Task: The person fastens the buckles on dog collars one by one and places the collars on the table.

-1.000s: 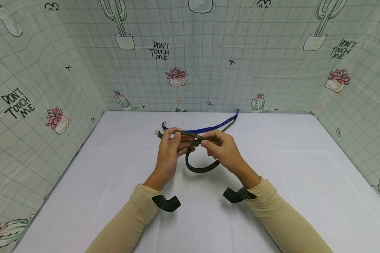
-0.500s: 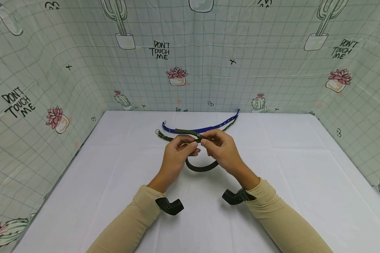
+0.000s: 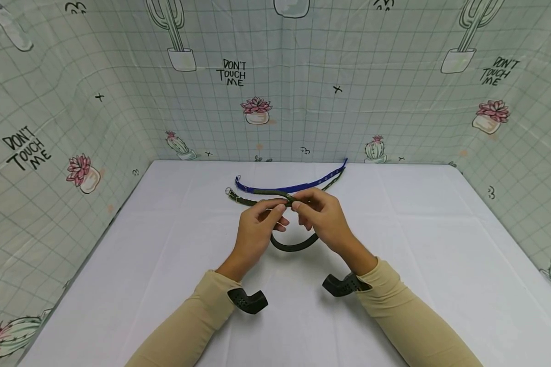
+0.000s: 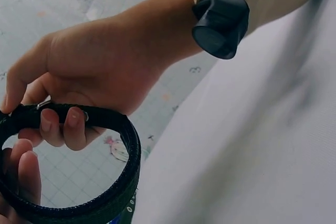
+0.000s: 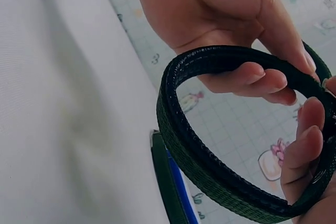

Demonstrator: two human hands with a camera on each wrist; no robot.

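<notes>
A dark green pet collar (image 3: 295, 248), bent into a loop, is held between both hands over the table. My left hand (image 3: 254, 229) pinches it near the metal buckle (image 4: 44, 103), thumb and index finger close together. Right beside it, my right hand (image 3: 323, 216) grips the overlapping part, fingers curled round the band. A free end (image 3: 268, 191) of the collar sticks out to the left above the hands. In the right wrist view the loop (image 5: 210, 169) hangs wide, its black lining facing inward. The hands partly hide the buckle area in the head view.
Behind the hands, a blue collar (image 3: 321, 180) with a row of eyelets lies across the white table (image 3: 418, 265). Another green collar (image 3: 241, 199) with a metal ring lies alongside it, partly hidden. A patterned cloth (image 3: 303, 117) walls the table's back and sides.
My left hand has let go of the collar's free end and moved right and slightly down, now pinching the collar next to the right hand. The right hand has barely moved.
</notes>
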